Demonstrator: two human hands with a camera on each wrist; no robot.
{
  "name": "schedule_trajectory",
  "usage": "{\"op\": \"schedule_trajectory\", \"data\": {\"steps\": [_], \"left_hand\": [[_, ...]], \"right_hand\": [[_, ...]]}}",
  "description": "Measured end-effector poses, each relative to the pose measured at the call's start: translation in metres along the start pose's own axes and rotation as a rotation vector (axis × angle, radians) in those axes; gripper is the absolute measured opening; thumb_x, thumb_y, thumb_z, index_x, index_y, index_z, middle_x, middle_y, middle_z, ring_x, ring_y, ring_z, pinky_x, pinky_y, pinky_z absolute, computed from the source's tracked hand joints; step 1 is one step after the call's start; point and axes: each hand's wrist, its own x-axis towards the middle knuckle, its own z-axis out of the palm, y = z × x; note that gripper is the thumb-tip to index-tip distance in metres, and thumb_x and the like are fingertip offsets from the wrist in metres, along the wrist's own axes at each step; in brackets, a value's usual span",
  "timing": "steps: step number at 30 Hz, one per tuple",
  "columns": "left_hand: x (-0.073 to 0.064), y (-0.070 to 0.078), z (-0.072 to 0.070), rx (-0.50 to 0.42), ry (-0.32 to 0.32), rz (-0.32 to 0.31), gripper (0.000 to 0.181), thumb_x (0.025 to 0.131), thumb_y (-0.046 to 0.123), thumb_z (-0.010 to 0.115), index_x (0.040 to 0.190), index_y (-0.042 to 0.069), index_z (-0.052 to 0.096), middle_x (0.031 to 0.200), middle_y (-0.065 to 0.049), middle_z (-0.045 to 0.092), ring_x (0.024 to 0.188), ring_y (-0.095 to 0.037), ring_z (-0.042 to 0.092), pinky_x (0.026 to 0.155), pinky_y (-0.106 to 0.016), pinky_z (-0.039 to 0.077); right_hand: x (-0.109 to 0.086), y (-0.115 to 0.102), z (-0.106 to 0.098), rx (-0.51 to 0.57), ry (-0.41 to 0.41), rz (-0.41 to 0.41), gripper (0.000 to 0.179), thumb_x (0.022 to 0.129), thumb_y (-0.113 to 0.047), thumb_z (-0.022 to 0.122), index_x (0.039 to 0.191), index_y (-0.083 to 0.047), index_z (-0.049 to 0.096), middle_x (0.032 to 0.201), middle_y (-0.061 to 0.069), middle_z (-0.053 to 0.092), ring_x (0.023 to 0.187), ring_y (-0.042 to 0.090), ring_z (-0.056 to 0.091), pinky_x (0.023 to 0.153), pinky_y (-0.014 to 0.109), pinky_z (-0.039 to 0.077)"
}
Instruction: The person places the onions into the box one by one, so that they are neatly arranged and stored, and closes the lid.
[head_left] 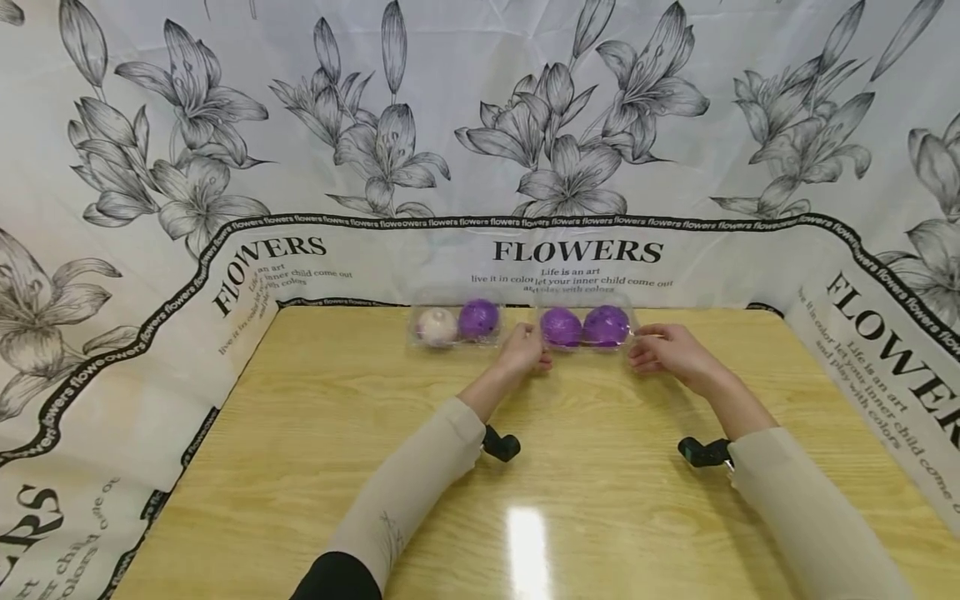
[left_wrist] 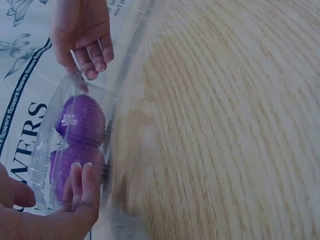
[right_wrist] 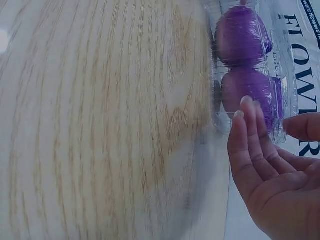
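Note:
A clear plastic box (head_left: 585,343) with two round purple objects (right_wrist: 242,37) inside stands at the table's back edge. My left hand (head_left: 521,350) is at the box's left end, its fingers extended along the front side in the left wrist view. At the right end is my right hand (head_left: 669,354), fingers fairly straight and thumb apart from them in the right wrist view. Whether either hand bears on the plastic is hard to tell. Just left of my left hand sits a second clear box (head_left: 456,340), holding a whitish round object (head_left: 437,326) and a purple one (head_left: 478,319).
The pale wooden table (head_left: 360,467) runs back to a white cloth wall (head_left: 420,258) printed with flowers and lettering. More of this cloth hangs at both sides. Dark wrist devices (head_left: 501,445) stick out near both cuffs.

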Motion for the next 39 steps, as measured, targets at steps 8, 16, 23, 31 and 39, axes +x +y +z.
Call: {"op": "schedule_trajectory", "data": {"steps": [8, 16, 23, 31, 39], "left_hand": [[0.003, -0.003, -0.002, -0.074, -0.054, 0.012, 0.045, 0.105, -0.003, 0.043, 0.149, -0.006, 0.034, 0.09, -0.017, 0.062, 0.074, -0.024, 0.064, 0.081, -0.039, 0.065], [0.005, -0.005, -0.004, -0.131, -0.056, -0.003, 0.048, 0.098, -0.014, 0.043, 0.145, -0.007, 0.034, 0.094, -0.024, 0.063, 0.066, -0.02, 0.059, 0.081, -0.042, 0.065], [0.008, -0.004, -0.004, -0.122, -0.061, -0.013, 0.048, 0.099, -0.013, 0.043, 0.145, -0.007, 0.033, 0.09, -0.018, 0.062, 0.066, -0.019, 0.059, 0.084, -0.043, 0.064], [-0.004, 0.003, -0.028, -0.044, -0.232, -0.134, 0.045, 0.111, 0.01, 0.037, 0.151, -0.003, 0.023, 0.132, -0.034, 0.051, 0.085, -0.029, 0.061, 0.092, -0.047, 0.061], [-0.051, 0.034, -0.112, 0.466, -0.387, 0.043, 0.041, 0.11, 0.02, 0.046, 0.141, -0.008, 0.05, 0.129, -0.029, 0.059, 0.113, -0.042, 0.063, 0.093, -0.047, 0.06]], "right_hand": [[-0.002, -0.003, 0.001, 0.059, -0.013, 0.04, 0.054, 0.109, -0.008, 0.041, 0.149, 0.022, 0.021, 0.107, 0.014, 0.065, 0.089, 0.014, 0.069, 0.09, 0.035, 0.062], [0.002, -0.003, 0.002, 0.034, 0.01, 0.031, 0.05, 0.107, -0.005, 0.044, 0.147, 0.02, 0.028, 0.097, 0.008, 0.068, 0.082, 0.013, 0.064, 0.081, 0.032, 0.063], [0.005, -0.005, 0.001, 0.028, -0.02, 0.027, 0.05, 0.108, -0.004, 0.043, 0.148, 0.021, 0.027, 0.096, 0.006, 0.067, 0.081, 0.012, 0.062, 0.078, 0.03, 0.062], [0.004, -0.005, -0.001, -0.009, -0.089, 0.06, 0.059, 0.111, -0.015, 0.039, 0.151, 0.021, 0.016, 0.124, 0.033, 0.059, 0.094, 0.013, 0.064, 0.087, 0.03, 0.061], [-0.022, 0.001, -0.017, -0.28, -0.023, -0.034, 0.057, 0.113, -0.024, 0.033, 0.149, 0.02, 0.027, 0.137, 0.043, 0.048, 0.115, 0.042, 0.06, 0.093, 0.045, 0.06]]}}
